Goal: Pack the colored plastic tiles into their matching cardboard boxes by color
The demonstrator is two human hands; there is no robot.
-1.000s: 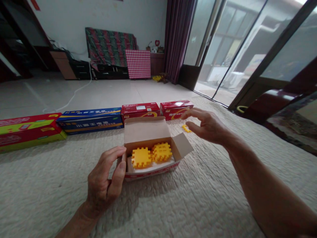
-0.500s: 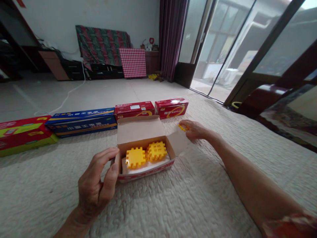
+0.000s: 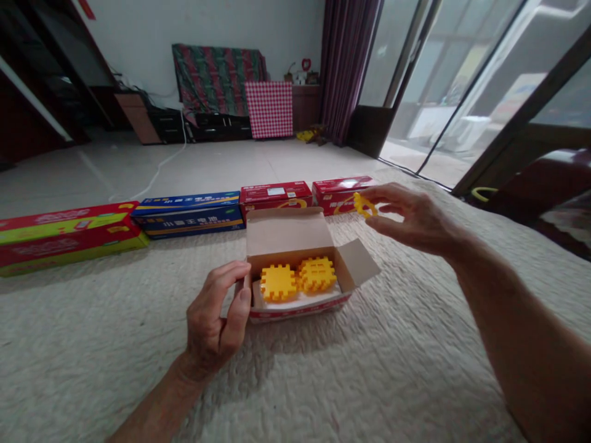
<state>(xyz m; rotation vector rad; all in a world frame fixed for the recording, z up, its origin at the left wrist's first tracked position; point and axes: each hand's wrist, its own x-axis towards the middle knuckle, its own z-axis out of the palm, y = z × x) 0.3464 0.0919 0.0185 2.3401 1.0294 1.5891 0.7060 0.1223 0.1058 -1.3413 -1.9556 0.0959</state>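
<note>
An open cardboard box [image 3: 295, 314] rests on a quilted cover, its lid folded back and a side flap out to the right. Inside sit yellow notched building blocks in two piles: a solid-faced block [image 3: 279, 283] on the left and a window-patterned block [image 3: 317, 274] on the right. My left hand [image 3: 217, 311] grips the box's left end between thumb and fingers. Above the right flap, my right hand [image 3: 404, 215] pinches another yellow building block [image 3: 364, 206] with open gaps in it, raised off the cover.
Behind the open box stand a red and yellow-green box [image 3: 69, 237], a blue box [image 3: 189, 215] and two red boxes [image 3: 276, 195] in a row. The quilted cover [image 3: 323, 381] spreads beneath everything. A glass door [image 3: 415, 92] is at the right.
My right hand has risen from near the cover with the yellow block, bringing it above the flap. My left hand keeps its hold on the box. The view has swung left.
</note>
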